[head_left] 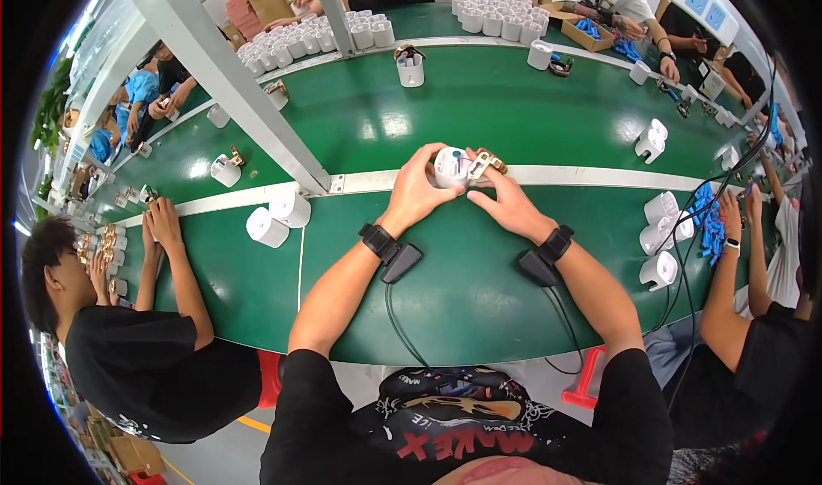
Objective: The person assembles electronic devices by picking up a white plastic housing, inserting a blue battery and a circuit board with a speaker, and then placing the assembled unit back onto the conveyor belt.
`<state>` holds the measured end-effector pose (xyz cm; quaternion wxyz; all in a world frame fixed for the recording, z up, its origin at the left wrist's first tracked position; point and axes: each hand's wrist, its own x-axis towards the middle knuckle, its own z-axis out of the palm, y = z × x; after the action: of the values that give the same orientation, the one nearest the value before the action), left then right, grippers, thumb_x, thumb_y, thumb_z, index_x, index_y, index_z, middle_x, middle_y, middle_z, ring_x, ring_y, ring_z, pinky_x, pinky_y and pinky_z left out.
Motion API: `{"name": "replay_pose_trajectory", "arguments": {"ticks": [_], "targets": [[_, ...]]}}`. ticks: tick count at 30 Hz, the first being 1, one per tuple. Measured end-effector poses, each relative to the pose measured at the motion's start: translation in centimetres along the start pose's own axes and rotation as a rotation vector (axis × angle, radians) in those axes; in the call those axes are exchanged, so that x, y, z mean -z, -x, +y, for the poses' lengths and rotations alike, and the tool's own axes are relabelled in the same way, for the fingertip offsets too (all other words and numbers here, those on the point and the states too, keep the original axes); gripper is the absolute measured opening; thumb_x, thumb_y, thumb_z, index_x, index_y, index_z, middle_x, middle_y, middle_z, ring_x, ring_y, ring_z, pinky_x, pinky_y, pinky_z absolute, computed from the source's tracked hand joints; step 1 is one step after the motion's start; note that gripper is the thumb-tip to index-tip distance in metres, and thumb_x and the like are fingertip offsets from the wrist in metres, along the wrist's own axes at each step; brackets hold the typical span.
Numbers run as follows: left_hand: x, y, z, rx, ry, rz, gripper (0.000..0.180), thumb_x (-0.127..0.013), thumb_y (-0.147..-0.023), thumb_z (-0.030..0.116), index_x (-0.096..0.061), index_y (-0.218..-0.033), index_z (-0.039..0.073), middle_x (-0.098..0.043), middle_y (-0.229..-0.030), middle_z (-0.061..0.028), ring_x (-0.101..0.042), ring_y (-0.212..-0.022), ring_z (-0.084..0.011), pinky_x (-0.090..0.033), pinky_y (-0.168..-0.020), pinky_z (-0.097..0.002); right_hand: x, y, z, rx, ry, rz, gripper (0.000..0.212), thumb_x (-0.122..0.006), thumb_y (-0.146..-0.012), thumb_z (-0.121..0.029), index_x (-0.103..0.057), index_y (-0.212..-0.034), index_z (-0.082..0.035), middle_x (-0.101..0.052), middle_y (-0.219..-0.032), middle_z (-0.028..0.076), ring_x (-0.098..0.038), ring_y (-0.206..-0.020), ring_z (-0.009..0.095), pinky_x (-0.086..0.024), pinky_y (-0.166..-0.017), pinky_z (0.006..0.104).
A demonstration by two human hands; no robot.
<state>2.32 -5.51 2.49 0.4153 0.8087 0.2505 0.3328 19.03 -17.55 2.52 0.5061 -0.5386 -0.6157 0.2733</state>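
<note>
My left hand (pixel 414 192) is closed around a white cylindrical plastic housing (pixel 447 170), held over the pale metal strip that crosses the green table. Something small and blue shows in the housing's open top. My right hand (pixel 512 204) pinches a white and gold-coloured part (pixel 485 163) right beside the housing. What joins the two pieces is too small to make out. Black bands with small boxes and cables sit on both my wrists.
Two white housings (pixel 279 217) stand left of my arms; several more (pixel 659 232) stand at the right beside blue parts (pixel 709 220) and hanging black cables. A grey metal post (pixel 240 91) rises on the left. A housing with parts inside (pixel 410 67) stands farther back. Co-workers sit around.
</note>
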Motion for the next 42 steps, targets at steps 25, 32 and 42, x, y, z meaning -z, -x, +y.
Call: {"name": "replay_pose_trajectory", "arguments": {"ticks": [25,32,42], "targets": [[4.6,-2.0,-5.8,0.036,-0.520,0.826,0.092,-0.079,-0.063,0.010,-0.031,-0.140,0.000,-0.038,-0.137,-0.0246,-0.035,-0.126,-0.0423,-0.025,-0.108,-0.0527,25.7,4.7,12.2,-0.230,1.243,1.108,0.056,-0.071,-0.078,-0.019,-0.053,-0.128,-0.003,-0.046,-0.130,0.031,-0.038,-0.125,0.045,-0.033,-0.106,0.0510],[3.7,-1.2,-3.2,0.079,-0.381,0.809,0.076,-0.072,-0.068,0.005,-0.036,-0.134,-0.001,-0.035,-0.139,-0.0228,-0.031,-0.127,-0.0406,-0.026,-0.106,-0.0511,27.7,5.2,14.5,-0.275,1.070,1.031,0.038,-0.071,-0.084,-0.021,-0.057,-0.114,-0.003,-0.058,-0.110,0.021,-0.054,-0.102,0.035,-0.044,-0.090,0.0437],[2.6,0.4,-2.0,0.058,-0.296,0.779,0.065,-0.068,-0.072,0.004,-0.040,-0.130,0.003,-0.036,-0.135,-0.0204,-0.033,-0.122,-0.0395,-0.027,-0.103,-0.0501,3.8,-0.3,3.4,-0.091,0.304,0.388,0.021,-0.066,-0.091,-0.010,-0.051,-0.104,-0.005,-0.049,-0.080,0.001,-0.046,-0.070,0.009,-0.040,-0.064,0.0254]]}}
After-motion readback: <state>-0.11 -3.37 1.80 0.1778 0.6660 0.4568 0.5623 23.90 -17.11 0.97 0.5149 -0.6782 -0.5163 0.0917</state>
